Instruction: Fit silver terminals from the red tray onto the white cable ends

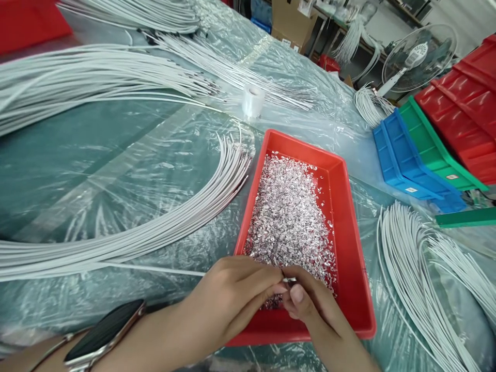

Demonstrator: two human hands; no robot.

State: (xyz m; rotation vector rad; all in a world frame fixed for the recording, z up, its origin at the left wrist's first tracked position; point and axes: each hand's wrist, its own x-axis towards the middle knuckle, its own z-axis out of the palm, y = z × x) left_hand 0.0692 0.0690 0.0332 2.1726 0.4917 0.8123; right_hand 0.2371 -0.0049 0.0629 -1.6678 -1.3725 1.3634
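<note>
My left hand point(236, 294) and my right hand point(308, 302) meet over the near end of a red tray point(349, 217). The tray holds a heap of small shiny metal pieces point(289, 217). The left fingers pinch the end of a thin white wire point(155, 269) that runs off to the left. The right thumb and fingers pinch a tiny metal piece point(290, 279) at that wire end. A watch point(103, 333) sits on my left wrist.
Bundles of white wires curve across the plastic-covered table at left point(155, 227), at the back point(96, 72) and at right point(418, 268). A tape roll point(252, 99) stands behind the tray. Stacked blue point(406, 160), green and red bins point(465, 113) lie at right, a fan point(416, 57) beyond.
</note>
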